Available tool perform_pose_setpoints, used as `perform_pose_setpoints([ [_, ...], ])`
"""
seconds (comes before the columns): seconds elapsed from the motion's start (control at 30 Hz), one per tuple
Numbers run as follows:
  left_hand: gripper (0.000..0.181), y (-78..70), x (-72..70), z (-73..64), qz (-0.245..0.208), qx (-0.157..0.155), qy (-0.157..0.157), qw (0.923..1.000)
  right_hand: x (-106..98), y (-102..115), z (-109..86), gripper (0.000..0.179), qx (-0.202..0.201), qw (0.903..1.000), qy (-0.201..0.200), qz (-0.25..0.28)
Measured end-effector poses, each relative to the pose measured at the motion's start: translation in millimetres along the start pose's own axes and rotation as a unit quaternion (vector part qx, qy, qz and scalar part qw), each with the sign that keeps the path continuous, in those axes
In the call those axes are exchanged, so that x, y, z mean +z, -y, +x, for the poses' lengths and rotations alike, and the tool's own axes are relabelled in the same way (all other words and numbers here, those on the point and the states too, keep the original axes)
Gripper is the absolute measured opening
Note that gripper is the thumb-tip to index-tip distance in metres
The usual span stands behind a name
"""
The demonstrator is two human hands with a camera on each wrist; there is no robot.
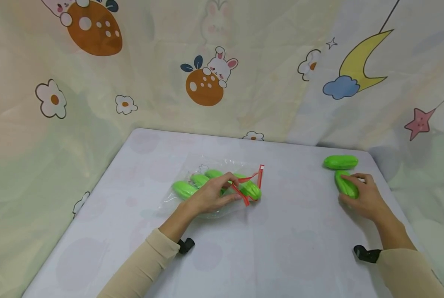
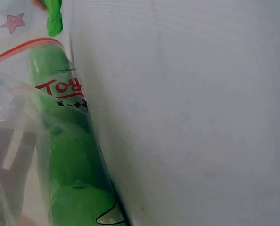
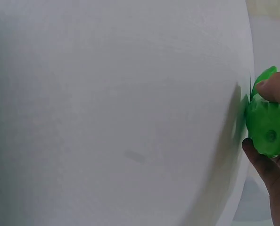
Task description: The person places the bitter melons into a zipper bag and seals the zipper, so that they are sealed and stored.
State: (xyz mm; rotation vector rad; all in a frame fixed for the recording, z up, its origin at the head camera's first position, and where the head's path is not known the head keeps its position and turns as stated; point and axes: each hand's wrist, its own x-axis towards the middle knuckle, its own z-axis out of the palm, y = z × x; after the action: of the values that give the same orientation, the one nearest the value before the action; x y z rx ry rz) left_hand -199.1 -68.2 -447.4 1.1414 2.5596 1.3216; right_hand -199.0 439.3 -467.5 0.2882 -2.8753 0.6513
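A clear zip bag (image 1: 219,214) with a red zip strip lies on the table, its mouth facing right. Inside it are several green cucumbers (image 1: 183,189), one of them reaching to the mouth. My left hand (image 1: 211,194) pinches the bag at the red strip and holds the mouth apart. On the right, my right hand (image 1: 367,198) grips another cucumber (image 1: 344,185) between thumb and fingers. In the right wrist view the round end of this cucumber (image 3: 270,134) faces the camera. Just behind it lies a loose cucumber (image 1: 340,162). Red lettering shows on the bag in the left wrist view.
A white cloth covers the table (image 1: 289,240), whose right edge runs close beside the right hand. Behind and at the sides hangs a printed curtain (image 1: 266,82) with rabbits, flowers and a moon. A black wrist mount (image 1: 367,254) juts from each sleeve.
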Motion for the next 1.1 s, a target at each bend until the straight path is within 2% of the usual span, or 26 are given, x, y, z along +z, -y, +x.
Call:
perform_pose_setpoints([
  [0.27,0.04,-0.4,0.7,-0.1,0.001,0.001,0.0,1.0,3.5,4.8,-2.1,0.057,-0.009,0.9996,-0.024,0.007],
  [0.6,0.04,-0.2,0.3,0.2,0.0,0.014,-0.006,0.9999,9.0,18.8,-1.4,0.054,-0.06,0.9956,-0.065,0.031],
  [0.7,0.04,-0.1,-0.7,0.1,0.003,0.011,-0.006,0.9999,11.6,24.7,1.4,0.053,-0.071,0.993,-0.078,0.055],
  [0.87,0.041,-0.6,-1.9,0.1,0.002,0.01,-0.015,0.9998,14.8,40.0,7.5,0.053,-0.077,0.989,-0.077,0.1],
  [1.1,0.04,-2.0,2.7,3.6,0.002,0.026,-0.006,0.9996,20.6,62.5,9.6,0.052,-0.07,0.9897,-0.062,0.109],
])
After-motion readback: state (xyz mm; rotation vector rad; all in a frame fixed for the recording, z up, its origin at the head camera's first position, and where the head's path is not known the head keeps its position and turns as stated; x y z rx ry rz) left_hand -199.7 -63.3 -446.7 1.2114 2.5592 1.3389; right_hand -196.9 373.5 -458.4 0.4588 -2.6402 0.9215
